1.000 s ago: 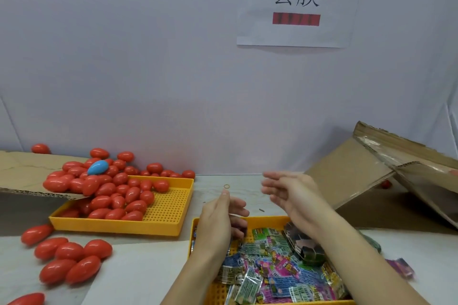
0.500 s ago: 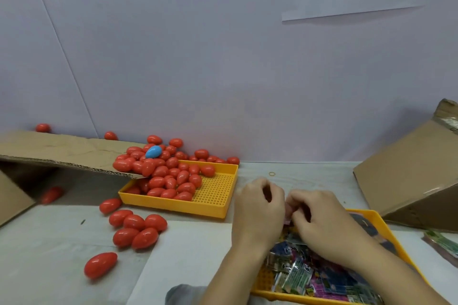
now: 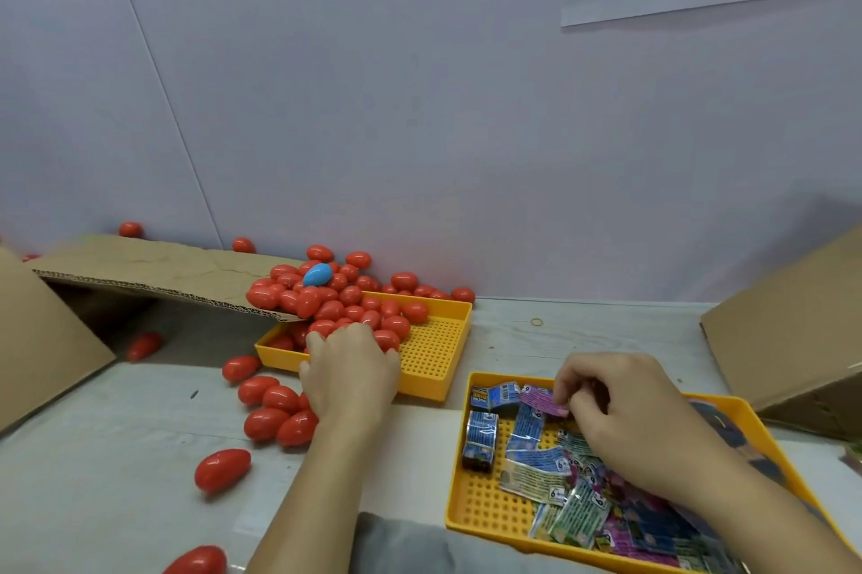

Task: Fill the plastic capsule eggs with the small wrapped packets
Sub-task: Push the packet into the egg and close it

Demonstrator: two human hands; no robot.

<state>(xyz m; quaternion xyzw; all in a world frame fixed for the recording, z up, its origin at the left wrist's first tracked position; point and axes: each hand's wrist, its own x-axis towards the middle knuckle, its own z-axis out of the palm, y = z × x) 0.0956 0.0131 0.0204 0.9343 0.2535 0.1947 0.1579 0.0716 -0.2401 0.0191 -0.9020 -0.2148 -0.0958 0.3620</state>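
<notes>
While the left hand (image 3: 350, 368) is reaching over the near wall of the egg tray (image 3: 448, 368), its fingers are curling down onto the heap of red capsule eggs (image 3: 354, 307), though whether it is already gripping one I cannot tell, since the back of the hand is hiding the fingertips. Beyond that grip the heap is spilling onto a cardboard flap (image 3: 154, 275), with a single blue egg (image 3: 318, 274) lying on top, and just to its left more loose eggs (image 3: 275, 410) are lying on the surface (image 3: 116, 457). The right hand (image 3: 625, 419) is hovering over the packet tray (image 3: 485, 503), pinching a pink packet (image 3: 543, 403) by its edge between thumb and fingertips; the other wrapped packets (image 3: 536, 466) are lying just below and to the left of that grip. The eggs are probably light, hard and smooth, likely to roll or squirt sideways, so taking one around its widest middle should be steadiest. The packets look thin, crinkly and feather-light, so a pinch on a sealed edge seems right, and folding may be needed for a fit.
</notes>
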